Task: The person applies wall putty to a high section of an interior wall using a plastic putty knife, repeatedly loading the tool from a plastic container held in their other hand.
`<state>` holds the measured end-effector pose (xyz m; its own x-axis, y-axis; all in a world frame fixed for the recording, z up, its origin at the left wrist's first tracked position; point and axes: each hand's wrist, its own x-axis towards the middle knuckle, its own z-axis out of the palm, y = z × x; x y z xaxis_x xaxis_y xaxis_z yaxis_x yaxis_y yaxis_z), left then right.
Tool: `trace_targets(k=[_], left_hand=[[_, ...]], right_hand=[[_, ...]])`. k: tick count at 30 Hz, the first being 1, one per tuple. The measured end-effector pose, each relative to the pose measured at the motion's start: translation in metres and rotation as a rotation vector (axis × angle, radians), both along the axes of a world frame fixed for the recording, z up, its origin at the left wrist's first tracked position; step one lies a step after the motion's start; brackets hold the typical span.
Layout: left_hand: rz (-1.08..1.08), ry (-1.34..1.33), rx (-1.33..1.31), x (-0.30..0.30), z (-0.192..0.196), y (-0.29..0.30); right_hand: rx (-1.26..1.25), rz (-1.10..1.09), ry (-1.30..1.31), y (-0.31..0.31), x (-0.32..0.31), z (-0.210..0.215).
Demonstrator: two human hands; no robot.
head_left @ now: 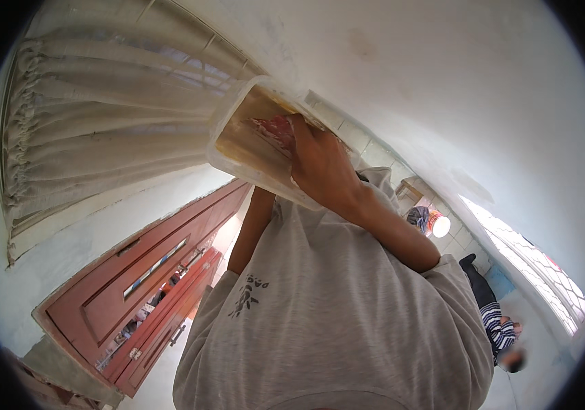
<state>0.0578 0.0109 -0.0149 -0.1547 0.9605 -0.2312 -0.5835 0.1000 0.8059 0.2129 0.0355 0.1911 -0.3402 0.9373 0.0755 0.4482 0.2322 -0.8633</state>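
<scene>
A translucent plastic container (237, 140) is held up in front of a grey T-shirt (333, 307). It has yellowish-brown contents and something pink-red inside. My right hand (321, 167) grips its near rim, fingers curled over the edge into the opening. My left forearm (251, 229) rises to the underside of the container, and the hand itself is hidden behind it.
A pleated pale curtain (101, 116) covers a window at the upper left. A red-brown wooden door (149, 287) stands at the lower left. Another person in striped clothing (501, 331) is at the lower right, beside a barred window (538, 266). A round orange-and-white object (437, 224) sits by the tiled wall.
</scene>
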Motion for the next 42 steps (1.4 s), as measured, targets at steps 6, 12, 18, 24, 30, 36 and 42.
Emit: trace_targets(k=[6, 12, 18, 24, 30, 36, 42], left_hand=[[0.006, -0.009, -0.009, 0.002, 0.004, -0.002], [0.006, -0.008, -0.016, 0.002, 0.007, -0.003], [0.009, -0.017, -0.030, 0.002, 0.010, -0.001], [0.023, -0.034, -0.040, 0.000, 0.013, 0.001], [0.061, -0.059, -0.074, -0.004, 0.025, 0.001], [0.120, -0.111, -0.147, -0.009, 0.044, 0.012], [0.106, -0.250, 0.060, -0.004, 0.033, 0.034]], right_hand=[[-0.030, 0.030, 0.015, -0.001, 0.000, -0.008], [-0.060, 0.081, 0.080, 0.001, 0.000, -0.012], [-0.041, 0.076, 0.098, 0.005, -0.002, -0.014], [-0.152, 0.046, 0.118, 0.009, 0.001, -0.011], [-0.186, 0.055, 0.133, 0.003, 0.012, -0.006], [-0.300, -0.028, 0.151, 0.007, 0.039, 0.009], [-0.347, -0.248, 0.615, 0.020, 0.071, 0.006]])
